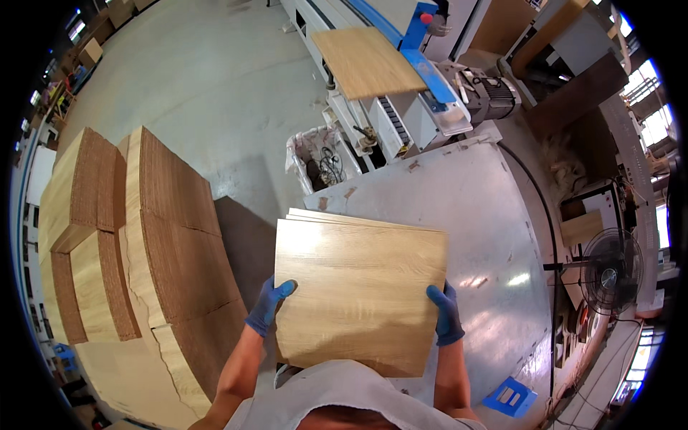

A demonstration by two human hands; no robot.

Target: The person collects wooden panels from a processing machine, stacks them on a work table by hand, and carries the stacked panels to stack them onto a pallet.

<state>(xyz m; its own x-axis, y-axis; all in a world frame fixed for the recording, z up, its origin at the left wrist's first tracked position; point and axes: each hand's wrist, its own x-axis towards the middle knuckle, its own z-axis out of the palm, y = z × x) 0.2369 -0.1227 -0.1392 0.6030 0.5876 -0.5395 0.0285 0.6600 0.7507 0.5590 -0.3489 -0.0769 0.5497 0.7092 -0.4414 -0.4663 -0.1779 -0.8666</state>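
In front of my body I hold a small stack of wood-grain boards (358,287), its far edges slightly fanned out. My left hand (267,304), in a blue glove, grips the left edge with the thumb on top. Gripping the right edge is my right hand (446,312), gloved the same way, its thumb also over the face. The fingers under the stack are hidden. Beneath and beyond the boards lies a grey metal table (494,215). Another wood-grain board (365,61) rests on the machine at the far side.
Tall stacks of cut boards (183,222) stand to the left. A lined waste bin (304,147) with cables sits by the machine (408,118). To the right are a motor (491,97), a black fan (609,276) and a hanging cable. A blue plastic piece (510,396) lies at the lower right.
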